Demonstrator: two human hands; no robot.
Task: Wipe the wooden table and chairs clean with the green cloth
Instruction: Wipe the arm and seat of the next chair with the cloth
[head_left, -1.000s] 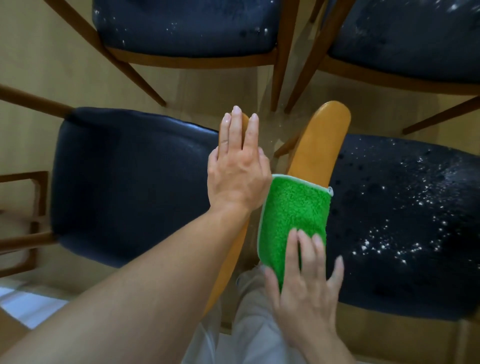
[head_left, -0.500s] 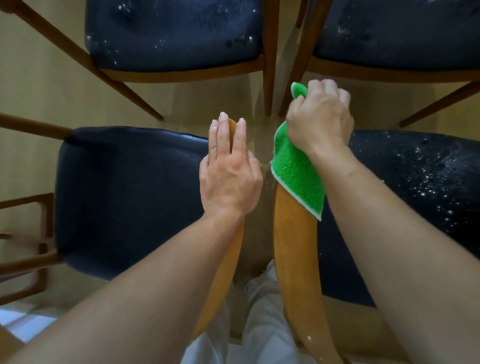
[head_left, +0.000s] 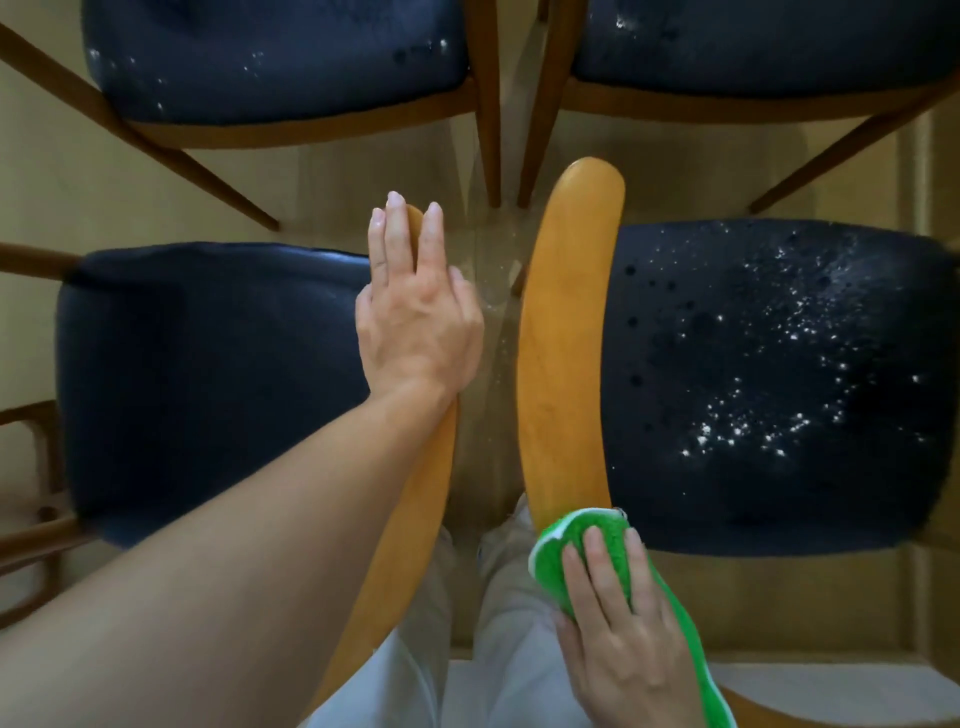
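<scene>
We find the right hand (head_left: 621, 629) pressing the fluffy green cloth (head_left: 582, 540) flat-fingered onto the near end of a smooth curved wooden backrest (head_left: 563, 332). Left of it, the left hand (head_left: 415, 317) lies open, grasping nothing, on a second backrest (head_left: 410, 514). Beyond our right hand, a dark padded seat (head_left: 769, 384) carries white specks.
</scene>
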